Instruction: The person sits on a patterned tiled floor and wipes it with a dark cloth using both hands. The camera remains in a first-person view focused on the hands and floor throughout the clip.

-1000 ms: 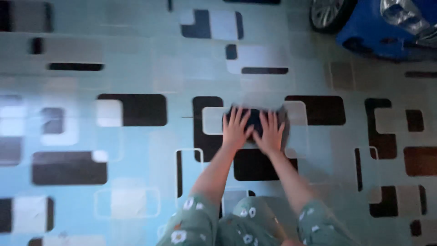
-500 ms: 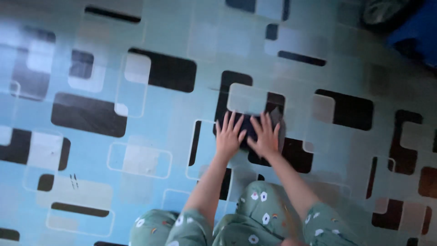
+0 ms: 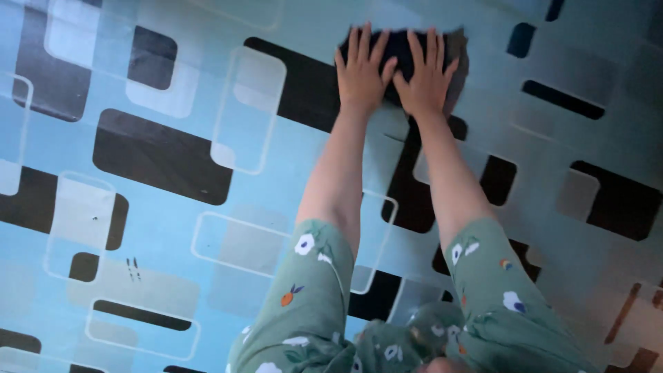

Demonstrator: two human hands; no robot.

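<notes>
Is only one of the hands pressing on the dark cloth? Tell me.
No, both the left hand and right hand lie flat on the dark cloth.

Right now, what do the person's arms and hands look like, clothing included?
Both arms are bare from the short sleeves down. The left hand and right hand wear no gloves, rings or watch that I can see. The green short sleeves are soft fabric printed with small white flowers and a few tiny coloured motifs.
</notes>
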